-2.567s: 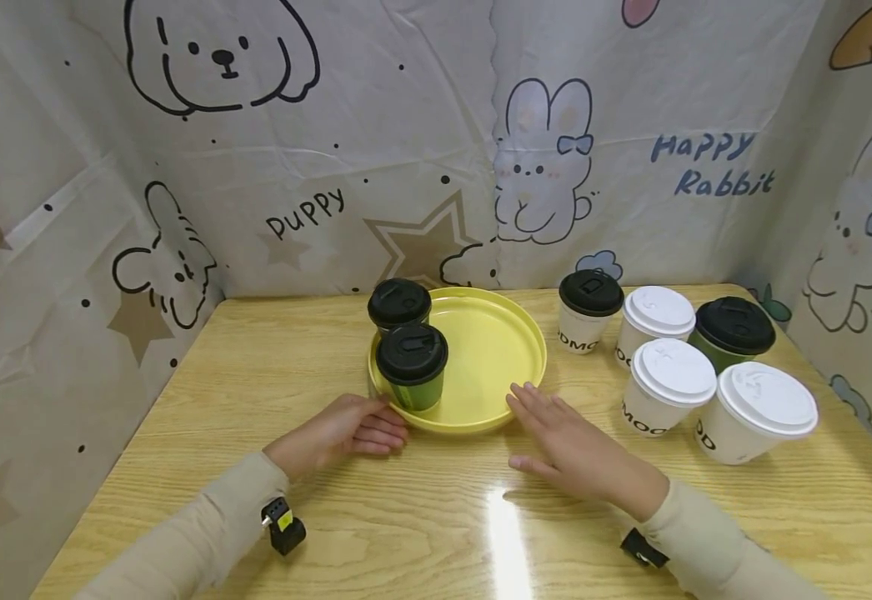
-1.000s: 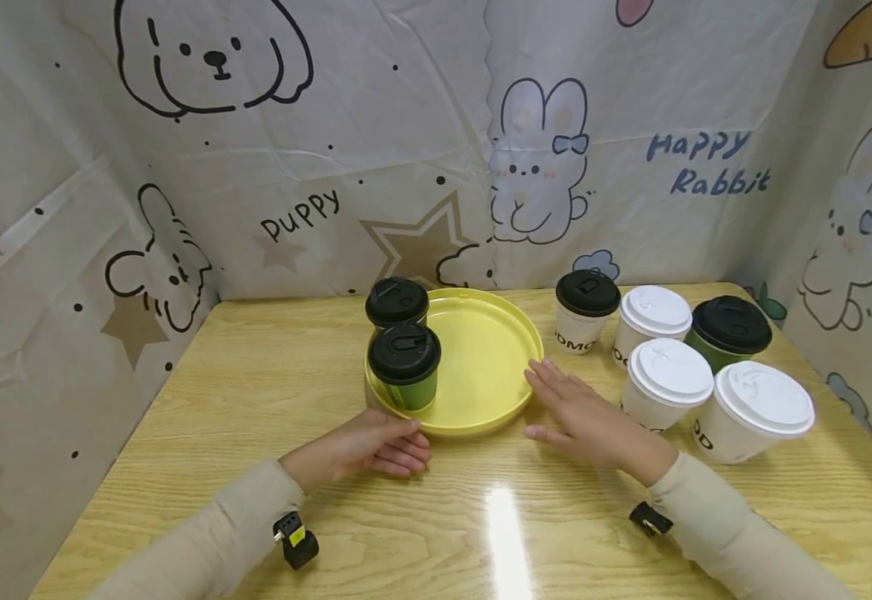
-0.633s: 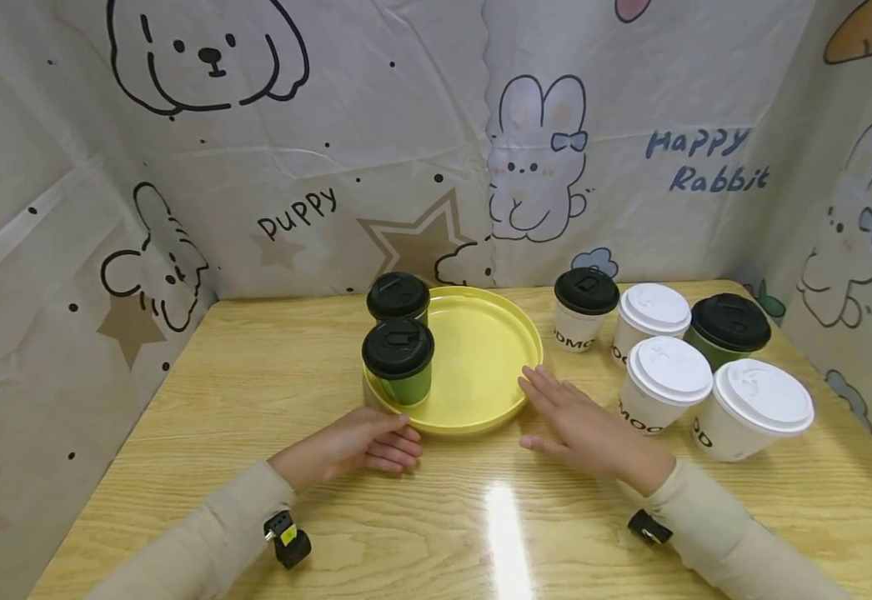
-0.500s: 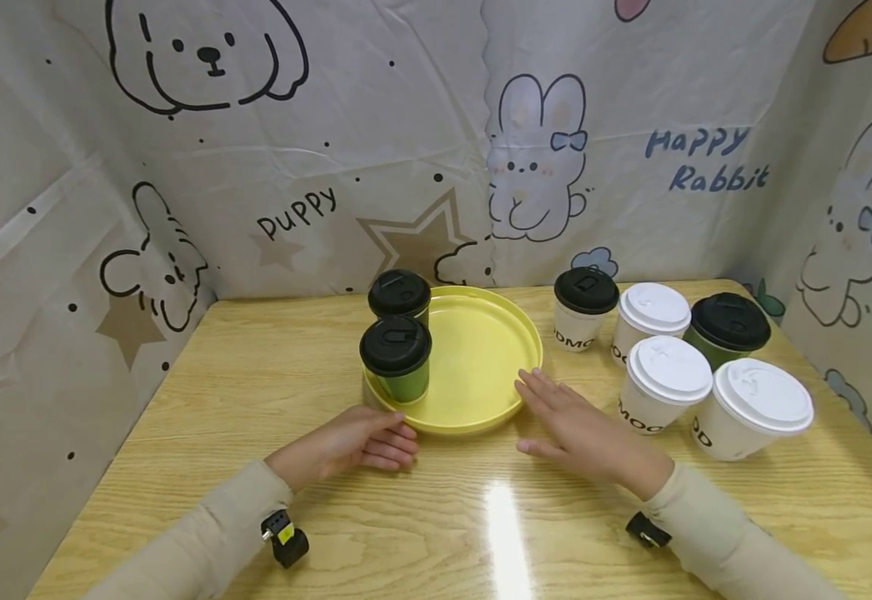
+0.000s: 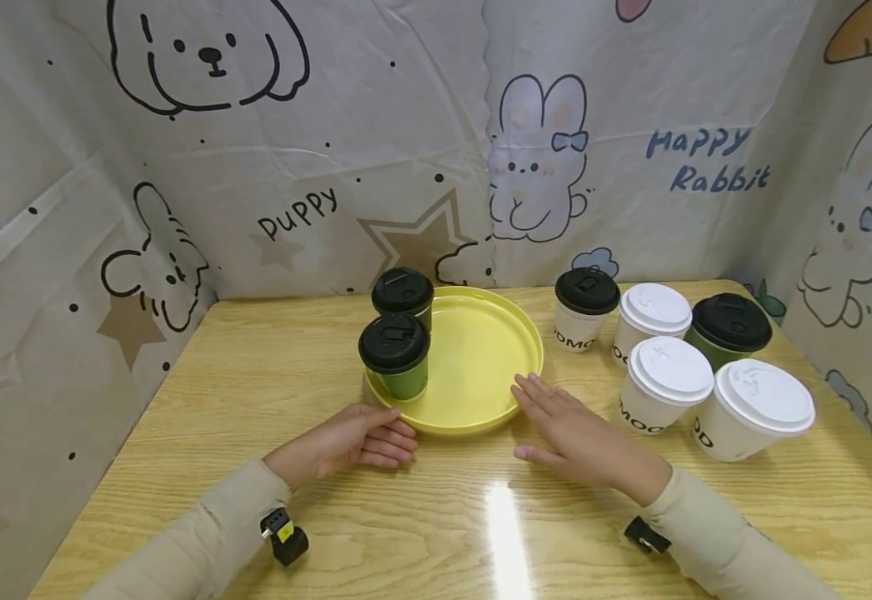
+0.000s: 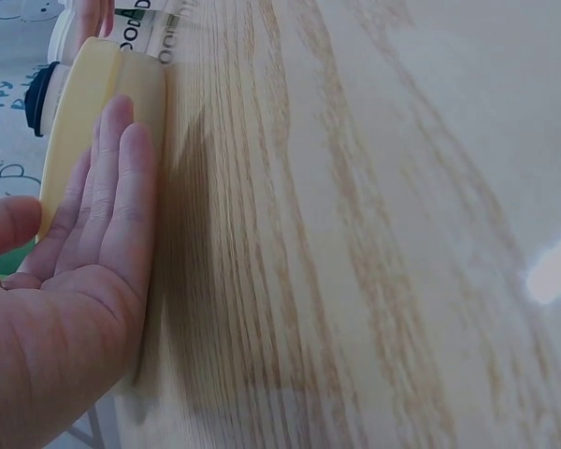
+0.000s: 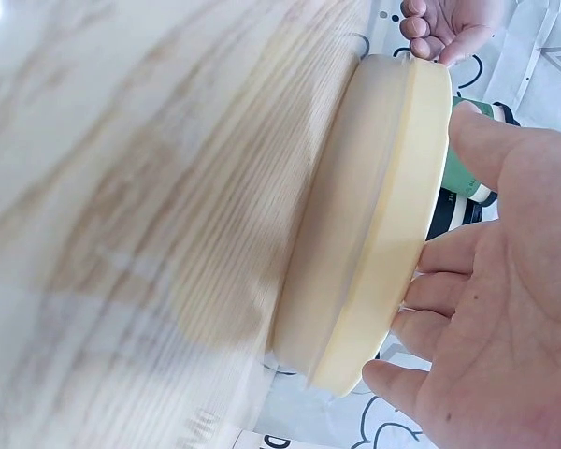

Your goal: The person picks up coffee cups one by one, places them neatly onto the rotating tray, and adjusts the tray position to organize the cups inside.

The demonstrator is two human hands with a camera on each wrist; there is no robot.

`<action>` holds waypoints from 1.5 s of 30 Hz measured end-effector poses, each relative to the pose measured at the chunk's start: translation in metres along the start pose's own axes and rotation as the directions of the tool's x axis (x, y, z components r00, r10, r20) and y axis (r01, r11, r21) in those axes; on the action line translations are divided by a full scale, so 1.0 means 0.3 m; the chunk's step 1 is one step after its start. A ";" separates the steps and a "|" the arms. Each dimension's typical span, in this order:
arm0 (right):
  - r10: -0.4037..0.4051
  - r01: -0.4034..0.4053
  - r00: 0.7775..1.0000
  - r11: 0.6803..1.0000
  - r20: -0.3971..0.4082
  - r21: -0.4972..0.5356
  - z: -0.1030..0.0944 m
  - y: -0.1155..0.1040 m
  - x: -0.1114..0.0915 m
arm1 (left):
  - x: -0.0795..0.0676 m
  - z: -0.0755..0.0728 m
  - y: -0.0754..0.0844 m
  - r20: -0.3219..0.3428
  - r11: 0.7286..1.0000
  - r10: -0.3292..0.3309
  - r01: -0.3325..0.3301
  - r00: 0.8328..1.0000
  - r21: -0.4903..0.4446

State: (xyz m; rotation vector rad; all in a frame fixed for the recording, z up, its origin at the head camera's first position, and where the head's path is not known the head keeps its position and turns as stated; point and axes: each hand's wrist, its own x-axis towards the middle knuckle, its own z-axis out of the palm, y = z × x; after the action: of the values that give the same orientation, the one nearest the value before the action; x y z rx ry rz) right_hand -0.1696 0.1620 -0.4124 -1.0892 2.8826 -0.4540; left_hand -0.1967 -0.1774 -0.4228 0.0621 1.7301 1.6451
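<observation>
A round yellow turntable tray point(image 5: 481, 358) with a raised rim sits on the table. Two black-lidded paper cups stand at its left: a green front cup point(image 5: 398, 358) and a back cup point(image 5: 403, 290) partly hidden behind it. My left hand point(image 5: 357, 437) is at the tray's front left; the left wrist view has its extended fingers along the tray's side, thumb near the rim. At the front right, my right hand point(image 5: 578, 433) has its fingertips at the rim, fingers extended, palm toward the tray's side point(image 7: 383, 234) in the right wrist view.
Several lidded cups stand right of the tray: a black-lidded white cup point(image 5: 584, 308), white-lidded cups such as the nearest one point(image 5: 759, 408), and a black-lidded green cup point(image 5: 731, 325). A printed cloth backdrop point(image 5: 406, 100) encloses the wooden table point(image 5: 278, 342).
The tray has turned clockwise: the front cup has shifted left and back, the rear cup slightly right. Lately my right hand has slid toward the front along the rim; my left hand has drifted left.
</observation>
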 end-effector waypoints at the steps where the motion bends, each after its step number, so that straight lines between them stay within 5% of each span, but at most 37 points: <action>1: 0.000 0.000 1.000 1.000 0.000 0.001 0.000 0.000 0.000 | 0.000 0.000 -0.001 -0.001 1.000 0.000 0.000 1.000 0.002; 10: 0.005 -0.005 1.000 1.000 0.008 0.000 -0.019 0.003 0.003 | 0.006 0.002 -0.001 -0.003 1.000 0.001 -0.001 1.000 -0.003; 19: 0.021 -0.021 0.997 1.000 -0.069 -0.006 -0.142 -0.004 -0.004 | 0.009 -0.002 0.001 -0.001 1.000 -0.002 0.002 1.000 0.005; 26: 0.134 -0.135 0.984 0.991 -0.119 0.002 -0.242 0.026 -0.060 | 0.008 -0.003 0.000 0.008 1.000 0.004 -0.004 1.000 -0.001; 33: 0.226 -0.235 0.946 0.972 -0.231 -0.013 -0.294 0.096 -0.134 | 0.004 0.006 -0.001 0.013 1.000 0.008 -0.008 1.000 0.010; 45: 0.368 -0.374 0.916 0.927 -0.159 -0.006 -0.295 0.175 -0.210 | 0.008 0.002 -0.006 0.013 1.000 0.010 -0.010 1.000 0.006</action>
State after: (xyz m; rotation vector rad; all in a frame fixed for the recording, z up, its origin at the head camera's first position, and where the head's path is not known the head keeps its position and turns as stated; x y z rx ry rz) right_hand -0.1670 0.2635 -0.3471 -0.5005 3.1405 -0.4853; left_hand -0.1972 -0.1761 -0.4254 0.0840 1.7280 1.6431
